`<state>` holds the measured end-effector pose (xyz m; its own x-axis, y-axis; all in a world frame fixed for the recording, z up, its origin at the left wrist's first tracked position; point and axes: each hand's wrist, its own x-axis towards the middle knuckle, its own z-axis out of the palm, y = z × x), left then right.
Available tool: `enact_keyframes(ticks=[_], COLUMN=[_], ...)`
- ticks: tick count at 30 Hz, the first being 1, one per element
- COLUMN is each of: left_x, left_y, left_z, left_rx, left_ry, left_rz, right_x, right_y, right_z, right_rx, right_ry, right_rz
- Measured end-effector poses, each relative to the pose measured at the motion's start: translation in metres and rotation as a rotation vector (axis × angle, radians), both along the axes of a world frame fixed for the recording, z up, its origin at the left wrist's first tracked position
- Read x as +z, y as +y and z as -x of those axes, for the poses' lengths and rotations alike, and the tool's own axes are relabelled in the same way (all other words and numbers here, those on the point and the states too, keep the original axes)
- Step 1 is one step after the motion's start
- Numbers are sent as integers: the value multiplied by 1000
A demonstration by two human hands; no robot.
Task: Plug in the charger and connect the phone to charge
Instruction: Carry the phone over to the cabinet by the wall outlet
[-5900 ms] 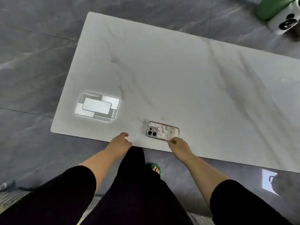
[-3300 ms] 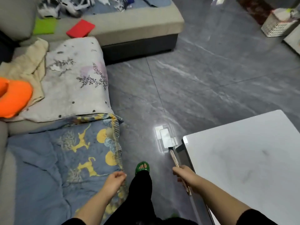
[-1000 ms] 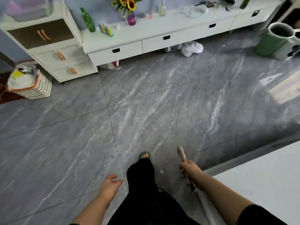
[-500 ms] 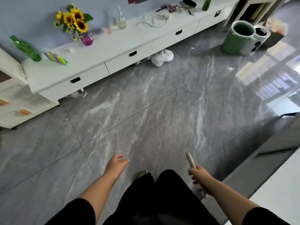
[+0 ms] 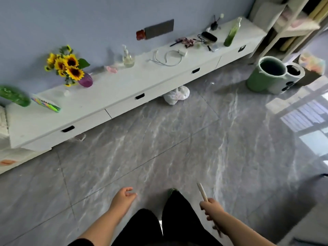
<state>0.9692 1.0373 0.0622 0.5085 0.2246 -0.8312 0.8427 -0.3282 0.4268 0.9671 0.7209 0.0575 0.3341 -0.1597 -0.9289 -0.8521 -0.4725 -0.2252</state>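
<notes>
My right hand [image 5: 211, 208] grips the phone [image 5: 202, 191] edge-on, its top sticking out above my fingers at the lower right. My left hand [image 5: 124, 197] hangs loose with fingers apart and holds nothing. A white charger cable [image 5: 168, 58] lies coiled on the long white cabinet [image 5: 110, 89] against the far wall, with a small white charger block [image 5: 182, 53] at its right end. On the blue wall above it sits a dark rectangular panel [image 5: 158, 29] with a red object [image 5: 140, 34] at its left end.
Grey marble floor lies between me and the cabinet. On the cabinet stand a sunflower vase [image 5: 85, 80], a glass bottle [image 5: 128, 58], a green bottle [image 5: 231, 33] and small clutter. A white bag [image 5: 176, 95] lies under it. A green bin [image 5: 264, 75] stands at right.
I picked the phone up from the marble table, turned around and walked across the floor. The white cabinet with the cable is now closer and more central.
</notes>
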Motion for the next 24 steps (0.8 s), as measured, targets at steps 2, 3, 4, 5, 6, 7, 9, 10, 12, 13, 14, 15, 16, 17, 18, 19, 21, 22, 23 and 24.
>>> enact_keyframes(ticks=[2,3,4,5,6,7,9,10,12,13,14,15,16,17,18,19,21,22,23,24], left_x=[-1,-3,-6,-9,-11,-15,-22,-24,-26,-27,-27,-25,-20,-15,-12,-9,-4,-3,-1,-1], left_y=[6,11,17,24,29,35,45,50,54,56,58,58,57,57,58,58,58,57,55,52], left_z=[-26,-42,-55,-69,-83,-99,-136,-156,-196,-218,-240,-263,-282,-304,-325,-346,-385,-405,-423,-442], left_rx=[10,13,6,-2,-7,-1,29,47,79,92,98,103,103,97,83,64,63,70,70,66], left_ry=[28,40,54,72,88,98,88,74,50,44,39,29,16,4,-6,-10,-16,-26,-31,-39], left_rz=[5,3,-4,-9,-8,5,24,29,38,31,17,3,-6,-8,-7,-4,7,13,19,25], right_x=[4,4,6,8,10,11,11,12,15,15,14,16,19,20,21,21,25,26,28,29], right_y=[12,18,25,32,39,46,58,64,74,78,80,81,82,81,81,79,74,70,66,61], right_z=[-53,-81,-107,-132,-155,-180,-227,-250,-288,-307,-326,-344,-357,-373,-388,-403,-431,-447,-461,-476], right_rx=[43,63,79,94,107,115,126,131,136,132,126,119,117,113,107,102,87,77,67,66], right_ry=[-44,-67,-87,-107,-126,-138,-152,-159,-156,-152,-149,-147,-143,-143,-150,-157,-162,-157,-150,-141], right_rz=[-14,-26,-33,-33,-30,-37,-58,-63,-64,-62,-50,-37,-24,-15,-4,14,54,61,69,80])
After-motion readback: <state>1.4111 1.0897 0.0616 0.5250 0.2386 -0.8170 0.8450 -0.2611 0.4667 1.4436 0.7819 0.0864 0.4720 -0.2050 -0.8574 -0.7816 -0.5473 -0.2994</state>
